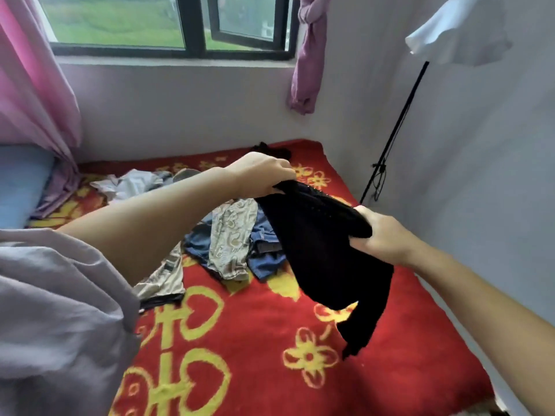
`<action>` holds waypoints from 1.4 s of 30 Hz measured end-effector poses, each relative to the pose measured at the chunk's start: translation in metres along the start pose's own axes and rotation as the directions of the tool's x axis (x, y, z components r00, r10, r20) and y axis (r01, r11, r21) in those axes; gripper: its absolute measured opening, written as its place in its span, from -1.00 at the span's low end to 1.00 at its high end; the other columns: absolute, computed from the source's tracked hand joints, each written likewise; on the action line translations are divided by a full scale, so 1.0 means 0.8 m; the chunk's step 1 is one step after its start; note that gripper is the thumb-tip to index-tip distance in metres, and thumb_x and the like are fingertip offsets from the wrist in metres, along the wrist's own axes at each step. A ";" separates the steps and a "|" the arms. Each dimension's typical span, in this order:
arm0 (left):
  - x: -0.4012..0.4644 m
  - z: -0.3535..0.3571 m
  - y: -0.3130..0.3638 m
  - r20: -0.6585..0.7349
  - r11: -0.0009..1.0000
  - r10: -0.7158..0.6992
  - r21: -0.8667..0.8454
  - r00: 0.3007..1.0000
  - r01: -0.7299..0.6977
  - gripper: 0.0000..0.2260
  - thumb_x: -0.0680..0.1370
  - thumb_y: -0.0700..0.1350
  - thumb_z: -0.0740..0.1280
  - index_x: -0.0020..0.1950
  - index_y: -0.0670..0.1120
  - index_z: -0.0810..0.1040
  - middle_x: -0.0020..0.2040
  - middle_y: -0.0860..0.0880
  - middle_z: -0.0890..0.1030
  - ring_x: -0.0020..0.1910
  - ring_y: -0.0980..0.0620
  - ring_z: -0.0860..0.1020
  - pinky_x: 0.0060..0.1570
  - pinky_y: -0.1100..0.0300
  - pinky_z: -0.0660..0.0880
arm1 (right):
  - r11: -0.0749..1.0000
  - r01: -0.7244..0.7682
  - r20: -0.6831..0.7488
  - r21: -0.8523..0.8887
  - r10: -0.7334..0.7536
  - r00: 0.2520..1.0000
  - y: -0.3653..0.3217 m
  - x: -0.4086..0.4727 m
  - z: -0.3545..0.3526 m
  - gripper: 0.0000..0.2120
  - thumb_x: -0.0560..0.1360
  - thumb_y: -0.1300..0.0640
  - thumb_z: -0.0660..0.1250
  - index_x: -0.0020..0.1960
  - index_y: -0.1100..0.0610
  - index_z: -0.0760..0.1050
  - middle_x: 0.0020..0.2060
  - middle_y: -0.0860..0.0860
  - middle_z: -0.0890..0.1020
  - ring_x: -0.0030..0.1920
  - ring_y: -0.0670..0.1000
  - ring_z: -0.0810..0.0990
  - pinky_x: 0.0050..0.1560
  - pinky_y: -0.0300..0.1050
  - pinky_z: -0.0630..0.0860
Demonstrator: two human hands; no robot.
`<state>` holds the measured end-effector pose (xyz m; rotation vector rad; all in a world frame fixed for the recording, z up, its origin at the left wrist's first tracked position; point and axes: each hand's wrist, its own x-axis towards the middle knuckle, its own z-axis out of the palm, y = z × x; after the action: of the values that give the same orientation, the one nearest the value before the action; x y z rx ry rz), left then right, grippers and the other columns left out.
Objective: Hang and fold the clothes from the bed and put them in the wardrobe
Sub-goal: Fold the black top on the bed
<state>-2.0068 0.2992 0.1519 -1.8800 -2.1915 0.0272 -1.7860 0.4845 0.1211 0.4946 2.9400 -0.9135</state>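
Head view: black garment (pixel 324 253) held up above the right half of the bed (pixel 240 370), stretched between both hands. Left hand (pixel 264 172) reaching across, fingers curled round the garment's far upper edge. Right hand (pixel 381 235) clamped on the near bunched end, thumb on top. Rest of the black cloth hanging down, its tip just over the red blanket with yellow flowers. Behind it, near the bed's middle, a heap: patterned beige clothing (pixel 231 235) lying over blue denim (pixel 264 256). Toward the far left edge, crumpled grey-white clothes (pixel 132 184). Another dark item (pixel 270 150) at the far right corner. Pink curtain (pixel 33 85) at the left of the window (pixel 168 25).
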 end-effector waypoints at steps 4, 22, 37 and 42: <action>-0.111 0.062 -0.020 -0.037 0.999 -0.029 0.018 0.999 0.030 -0.78 0.42 -0.31 0.37 0.04 -0.13 0.58 -0.08 -0.14 0.53 -0.09 -0.15 0.55 -0.32 0.06 0.47 | 0.977 0.165 0.175 -0.136 -0.140 0.975 -0.048 0.004 0.112 -0.69 0.40 0.05 0.35 0.10 -0.02 0.36 -0.05 0.02 0.60 -0.02 0.13 0.59 -0.07 -0.04 0.50; -0.543 0.489 0.136 0.602 0.800 -0.440 -0.074 0.667 0.595 -0.39 0.29 -0.34 0.43 0.36 -0.18 0.48 0.18 -0.23 0.55 0.17 -0.20 0.53 0.24 -0.16 0.39 | 0.968 -0.218 0.657 0.124 0.084 0.749 -0.012 -0.004 0.641 -0.75 0.56 0.20 0.17 0.16 0.13 0.56 -0.06 0.08 0.67 -0.10 0.06 0.62 -0.02 -0.16 0.50; -0.279 0.589 0.238 0.574 0.583 -0.654 -0.032 0.492 0.812 -0.84 0.47 -0.04 0.40 -0.05 -0.07 0.49 -0.13 -0.03 0.51 -0.18 -0.05 0.51 -0.25 0.09 0.42 | 0.831 -0.556 0.098 0.021 0.552 0.828 0.275 0.316 0.526 -0.76 0.53 0.07 0.28 0.04 0.23 0.54 0.02 0.24 0.58 0.11 0.12 0.55 0.06 -0.12 0.39; -0.294 0.584 0.239 0.396 0.543 -0.688 -0.276 0.608 0.793 -0.91 0.41 -0.27 0.42 -0.16 -0.19 0.53 -0.26 -0.13 0.53 -0.35 -0.16 0.52 -0.35 -0.02 0.51 | 0.904 -0.415 -0.137 0.100 0.426 0.894 0.276 0.309 0.509 -0.80 0.52 0.10 0.23 0.09 0.15 0.49 -0.08 0.08 0.57 0.05 0.13 0.54 0.00 -0.10 0.38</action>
<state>-1.8843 0.1718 -0.3761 -0.9112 -3.2217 -0.4473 -1.9820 0.5021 -0.3652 1.2012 2.7515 -0.9525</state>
